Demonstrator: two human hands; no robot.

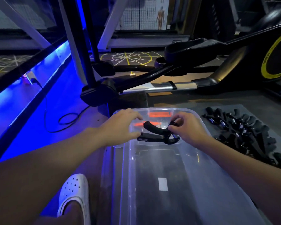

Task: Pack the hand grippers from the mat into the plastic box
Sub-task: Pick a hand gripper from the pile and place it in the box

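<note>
One gripper (156, 132) is held over the far end of the box (125, 159). It is pinched at its spring end by the bent fingers and thumb of the right hand (188, 129). Its two handles stick out toward the left hand (120, 125). The left fingers are spread and nearly straight, and nothing is wrapped by them. The end of the lower handle is touched by the left thumb. The upper handle lies just under the left pointer finger. Whether it is touched there cannot be told.

The clear box is seen below both sets of fingers. No gripper can be seen lying in it, so the packing is judged to be only just begun. Something orange is seen just past the fingertips, through the clear wall. What it is cannot be told.

A pile (240, 127) of black grippers is seen on the mat (274, 125), out past the back of the right hand and beside the box. A white shoe (73, 192) is seen well back from the left fingers, down by the left arm.

The step in hand is judged to be the putting down of this one gripper. Next, it needs to be lowered to the floor of the box and let go, flat and close to a wall, so that room is saved. After that, the right fingers need to be taken across to the pile. The handles there look mixed up, so care is needed that only one is lifted.
</note>
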